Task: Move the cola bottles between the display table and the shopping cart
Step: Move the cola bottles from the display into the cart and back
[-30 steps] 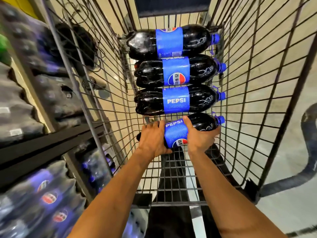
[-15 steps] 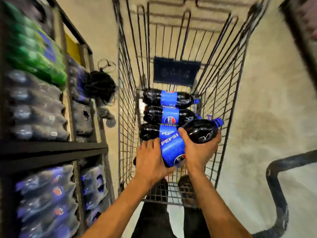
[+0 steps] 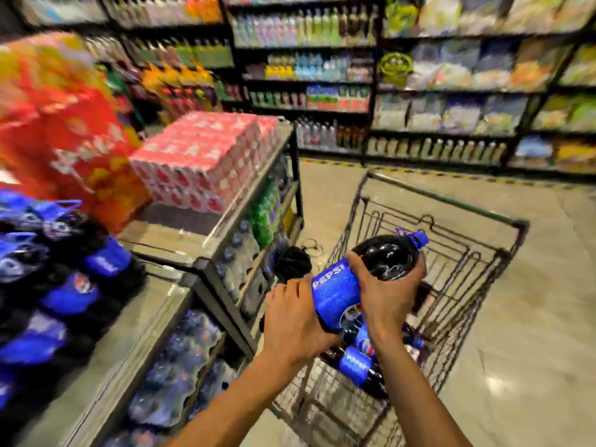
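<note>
Both hands carry one cola bottle (image 3: 371,279) in the air above the cart (image 3: 458,214), at about the height of its rim. The left hand (image 3: 295,321) is wrapped round the bottle's base end, fingers curled under and behind it; the right hand (image 3: 387,295) clamps over the shoulder just past the blue label, thumb on the near side and fingers round the far side. The bottle's long axis runs tilted, base low and toward the person's left, blue cap (image 3: 419,237) high and away to the right, pointing over the cart's far end. More bottles (image 3: 358,362) lie in the cart's basket below the hands; blur hides how many. The display table (image 3: 154,312) stands to the left of the cart, just beside it, with a mass of dark, blue-labelled bottles (image 3: 61,285) on its top near the left edge of the view and a bare stretch of tabletop between that stock and the table's near corner. So the likely goal lies to the left of the held bottle, on the base-end side, and the left hand is the nearer one to it. Judging from this, the bottle looks to be leaving the cart for the table, and the swing would lead with the base, then tip the cap up to stand it.
</note>
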A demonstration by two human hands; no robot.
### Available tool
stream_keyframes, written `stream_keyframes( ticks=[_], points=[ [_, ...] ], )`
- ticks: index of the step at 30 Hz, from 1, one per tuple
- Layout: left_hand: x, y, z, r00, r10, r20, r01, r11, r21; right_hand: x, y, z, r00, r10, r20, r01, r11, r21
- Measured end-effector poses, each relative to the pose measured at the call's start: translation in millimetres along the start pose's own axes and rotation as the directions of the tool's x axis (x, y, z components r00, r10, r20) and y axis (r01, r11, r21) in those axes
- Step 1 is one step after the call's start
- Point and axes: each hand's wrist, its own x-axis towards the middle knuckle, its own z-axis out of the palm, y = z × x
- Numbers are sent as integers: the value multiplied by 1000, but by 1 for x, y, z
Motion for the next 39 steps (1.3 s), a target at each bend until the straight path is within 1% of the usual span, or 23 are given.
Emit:
stream_keyframes(
  ticks=[3, 5, 8, 11, 13, 15, 17, 20, 22, 25, 28, 30, 32, 36, 39],
  points=[
    [-22, -12, -29, 993, -93, -76, 92, 996, -16, -23, -30, 14, 990, -81, 115, 81, 997, 10],
    [-39, -25, -49, 982, -165, -96, 164, 986, -21, -45, -47, 26, 974, -119, 194, 118, 993, 13],
    [-64, -53, -75, 961, -242, -135, 241, 970, -24, -82, -64, 47, 949, -143, 282, 135, 990, 48],
    [-88, -90, -99, 945, -285, -162, 278, 958, -64, -122, -75, 72, 925, -132, 357, 113, 991, 75],
    [-108, -116, -112, 928, -326, -183, 317, 945, -75, -153, -80, 88, 893, -146, 425, 122, 989, 82],
    [-132, -143, -122, 910, -352, -218, 338, 936, -100, -186, -83, 104, 860, -198, 470, 183, 980, 79],
    [-157, -168, -130, 888, -411, -208, 386, 910, -151, -219, -83, 119, 823, -213, 526, 211, 975, 66],
    [-191, -205, -139, 847, -495, -193, 460, 865, -198, -268, -83, 140, 751, -244, 613, 228, 968, 106],
    [-213, -224, -143, 804, -568, -177, 511, 811, -284, -298, -81, 153, 698, -261, 667, 226, 964, 142],
    [-238, -243, -146, 730, -673, -119, 569, 695, -441, -340, -77, 167, 602, -340, 723, 318, 932, 174],
    [-256, -257, -140, 656, -749, -99, 612, 603, -511, -370, -74, 177, 490, -393, 778, 396, 896, 202],
    [-266, -262, -135, 597, -797, -91, 638, 541, -548, -383, -71, 184, 412, -380, 829, 401, 892, 209],
    [-275, -264, -132, 540, -836, -99, 654, 492, -575, -391, -66, 193, 358, -356, 863, 381, 900, 213],
    [-284, -268, -133, 469, -876, -113, 671, 437, -599, -406, -54, 210, 283, -307, 909, 334, 920, 207],
    [-284, -274, -126, 411, -902, -132, 682, 400, -612, -411, -48, 223, 195, -282, 939, 312, 926, 213]
  ],
)
